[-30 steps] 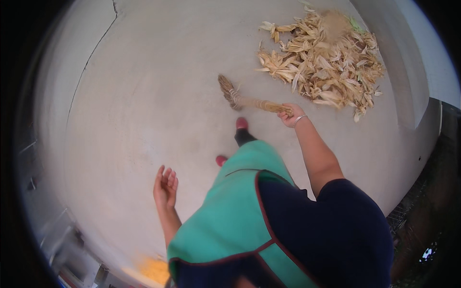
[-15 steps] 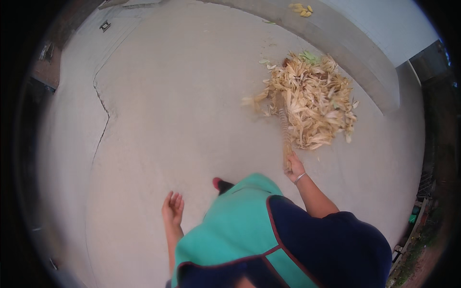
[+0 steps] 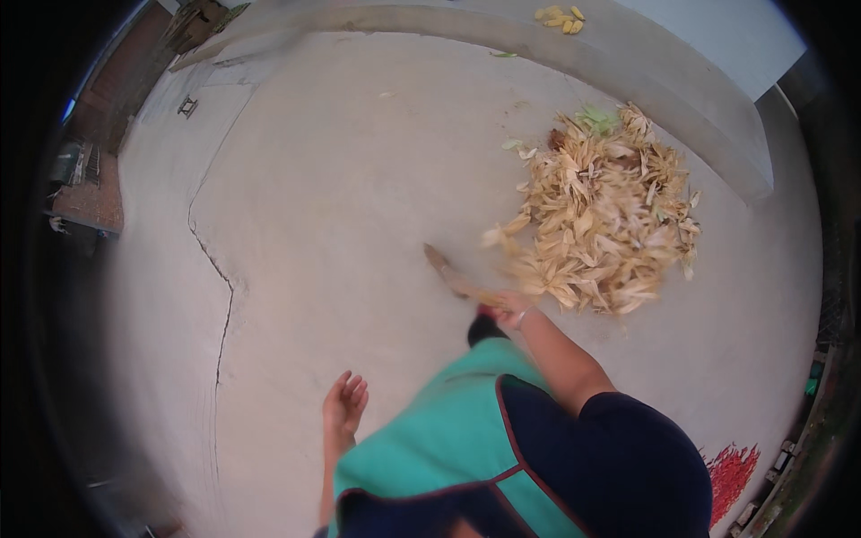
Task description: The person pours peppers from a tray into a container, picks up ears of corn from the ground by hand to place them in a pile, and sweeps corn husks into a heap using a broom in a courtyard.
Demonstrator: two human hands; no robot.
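My right hand (image 3: 513, 309) grips one end of a short hand broom (image 3: 455, 276), which points to the left just above the concrete floor and is blurred by motion. To its right lies a heap of dry corn husks (image 3: 596, 220), pale tan with a few green leaves at the far side. Some husks at the heap's near left edge are smeared by motion. My left hand (image 3: 346, 403) hangs free at the lower left, fingers loosely bent and apart, nothing in it.
Several yellow corn cobs (image 3: 559, 19) lie on the raised ledge (image 3: 682, 103) behind the heap. A red pile of small, thin pieces (image 3: 732, 480) is spread at the lower right. A long crack (image 3: 231, 289) runs across the floor on the left. A small dark object (image 3: 186, 107) stands far left.
My right hand has drawn back and left, swinging the broom off the husk heap to point leftward. The view has shifted, bringing the red pile into sight.
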